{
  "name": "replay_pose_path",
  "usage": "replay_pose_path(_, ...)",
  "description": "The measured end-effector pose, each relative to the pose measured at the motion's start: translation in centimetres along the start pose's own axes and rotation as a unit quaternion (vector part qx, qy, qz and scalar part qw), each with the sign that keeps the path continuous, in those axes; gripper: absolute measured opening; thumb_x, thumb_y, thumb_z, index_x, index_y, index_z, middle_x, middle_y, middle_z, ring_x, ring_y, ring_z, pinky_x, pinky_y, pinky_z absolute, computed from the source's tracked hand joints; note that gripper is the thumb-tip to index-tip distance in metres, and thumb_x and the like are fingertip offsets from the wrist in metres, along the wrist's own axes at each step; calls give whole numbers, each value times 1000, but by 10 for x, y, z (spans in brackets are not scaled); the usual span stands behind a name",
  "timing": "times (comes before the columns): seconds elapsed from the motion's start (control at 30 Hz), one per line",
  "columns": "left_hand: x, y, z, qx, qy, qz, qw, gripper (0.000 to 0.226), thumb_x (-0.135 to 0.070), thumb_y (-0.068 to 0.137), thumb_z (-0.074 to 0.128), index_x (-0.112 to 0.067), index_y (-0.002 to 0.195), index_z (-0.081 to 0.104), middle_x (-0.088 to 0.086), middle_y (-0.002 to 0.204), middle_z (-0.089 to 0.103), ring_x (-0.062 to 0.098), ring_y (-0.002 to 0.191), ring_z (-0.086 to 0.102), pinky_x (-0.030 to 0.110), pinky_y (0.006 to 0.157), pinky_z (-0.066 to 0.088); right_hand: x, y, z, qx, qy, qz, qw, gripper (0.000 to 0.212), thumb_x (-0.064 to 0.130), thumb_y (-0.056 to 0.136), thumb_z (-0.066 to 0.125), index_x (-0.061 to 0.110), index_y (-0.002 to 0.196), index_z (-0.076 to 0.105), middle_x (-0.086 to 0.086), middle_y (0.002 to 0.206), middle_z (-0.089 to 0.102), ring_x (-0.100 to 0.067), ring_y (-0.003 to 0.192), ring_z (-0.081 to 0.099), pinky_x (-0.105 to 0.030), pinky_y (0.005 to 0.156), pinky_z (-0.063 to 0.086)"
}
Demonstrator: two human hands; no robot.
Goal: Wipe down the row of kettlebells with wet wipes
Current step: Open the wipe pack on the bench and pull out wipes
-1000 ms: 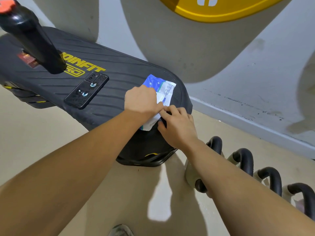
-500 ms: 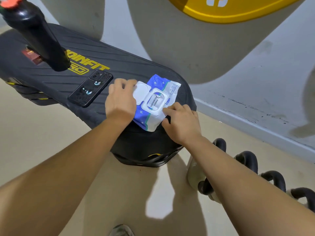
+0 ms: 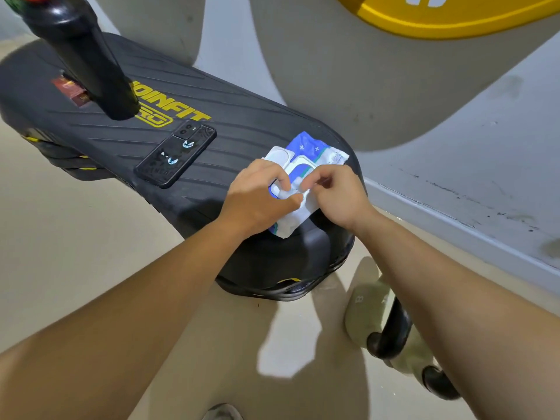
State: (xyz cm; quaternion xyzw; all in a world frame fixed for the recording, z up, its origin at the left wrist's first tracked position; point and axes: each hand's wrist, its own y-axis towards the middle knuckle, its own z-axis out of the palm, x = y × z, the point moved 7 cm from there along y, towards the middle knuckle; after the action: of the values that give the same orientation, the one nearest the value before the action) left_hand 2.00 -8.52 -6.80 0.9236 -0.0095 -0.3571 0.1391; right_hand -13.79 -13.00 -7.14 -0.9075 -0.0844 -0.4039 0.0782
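Observation:
A blue and white wet wipes pack (image 3: 315, 153) lies on the right end of a black ridged platform (image 3: 242, 128), its white lid flipped open to the far left. My left hand (image 3: 260, 198) presses on the pack's near part, thumb against the opening. My right hand (image 3: 336, 192) pinches something white at the opening with thumb and forefinger. Beige kettlebells with black handles (image 3: 391, 331) stand on the floor at lower right, partly hidden by my right forearm.
A black phone (image 3: 175, 153) lies on the platform left of the pack. A thick black post (image 3: 81, 56) rises from the platform's left part. A grey wall (image 3: 454, 147) runs behind, with a yellow disc (image 3: 454, 16) at the top. The beige floor (image 3: 91, 253) lies below.
The pack's lid was flipped open by my left hand, which then came back onto the pack. My right hand moved from the pack's near edge up to its opening and pinched there.

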Motion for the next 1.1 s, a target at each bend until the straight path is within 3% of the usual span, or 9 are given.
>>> replay_pose_path(0.1, 6, -1, 4, -26, 35, -1, 999, 38, -56, 75, 58, -19, 75, 67, -5, 104, 64, 15, 97, 60, 30, 82, 50, -3, 7, -1, -23, -3, 5, 1000, 19, 14, 90, 58, 26, 89, 73, 14, 82, 67, -13, 80, 64, -32, 80, 56)
replay_pose_path(0.17, 10, 1, 8, -37, 67, -5, 997, 28, -45, 81, 62, -17, 75, 65, -3, 105, 65, 22, 94, 62, 34, 79, 51, 1, 11, 0, -19, -31, -10, 999, 13, 20, 91, 61, 29, 90, 71, 14, 82, 66, -12, 79, 63, -29, 77, 52)
replay_pose_path(0.23, 11, 2, 11, -26, 79, -20, 996, 17, -33, 80, 72, -17, 77, 67, -2, 109, 64, 24, 95, 60, 27, 76, 45, 3, 14, 3, -8, -66, -18, 998, 7, 26, 89, 68, 31, 92, 72, 14, 83, 64, -11, 82, 62, -29, 75, 51)
replay_pose_path(0.37, 10, 3, 10, -25, 75, -27, 996, 20, -30, 77, 77, -16, 87, 68, 0, 113, 64, 22, 97, 59, 24, 75, 38, 6, 13, 3, -18, -112, -21, 993, 16, 38, 81, 76, 28, 94, 72, 14, 81, 59, -13, 83, 60, -28, 69, 47)
replay_pose_path(0.5, 10, 4, 9, -29, 74, -31, 996, 19, -31, 76, 78, -18, 85, 68, -3, 113, 64, 21, 98, 59, 24, 76, 41, 12, 13, 4, -34, -142, -35, 989, 10, 31, 90, 66, 24, 91, 74, 8, 90, 67, -19, 86, 64, -33, 73, 54)
replay_pose_path(0.6, 9, 4, 10, -27, 80, -27, 996, 19, -32, 76, 78, -18, 84, 67, -3, 111, 65, 19, 99, 61, 23, 77, 40, 13, 14, 5, -32, -148, -37, 988, 19, 28, 97, 56, 22, 88, 72, 6, 88, 68, -22, 86, 66, -37, 74, 56)
replay_pose_path(0.77, 9, 6, 9, -32, 86, -28, 995, 18, -34, 76, 77, -20, 80, 67, -4, 108, 65, 17, 97, 61, 23, 76, 41, 13, 18, 15, 23, -206, -42, 977, 12, 19, 95, 54, 27, 87, 59, 4, 106, 58, -25, 97, 60, -42, 82, 46)
replay_pose_path(0.93, 5, 5, 8, -32, 96, -27, 995, 18, -35, 78, 76, -20, 82, 67, -3, 108, 64, 18, 94, 59, 22, 73, 38, 14, 20, 18, 83, -227, -34, 970, 11, 18, 95, 50, 23, 97, 59, -2, 115, 55, -28, 103, 57, -49, 93, 46)
replay_pose_path(1.1, 4, 5, 8, -30, 103, -38, 993, 21, -35, 76, 76, -19, 84, 66, -1, 109, 63, 20, 93, 58, 24, 74, 37, 3, 27, 13, 116, -122, 6, 986, 24, 27, 103, 47, 28, 79, 50, 9, 89, 57, -24, 98, 57, -54, 102, 44)
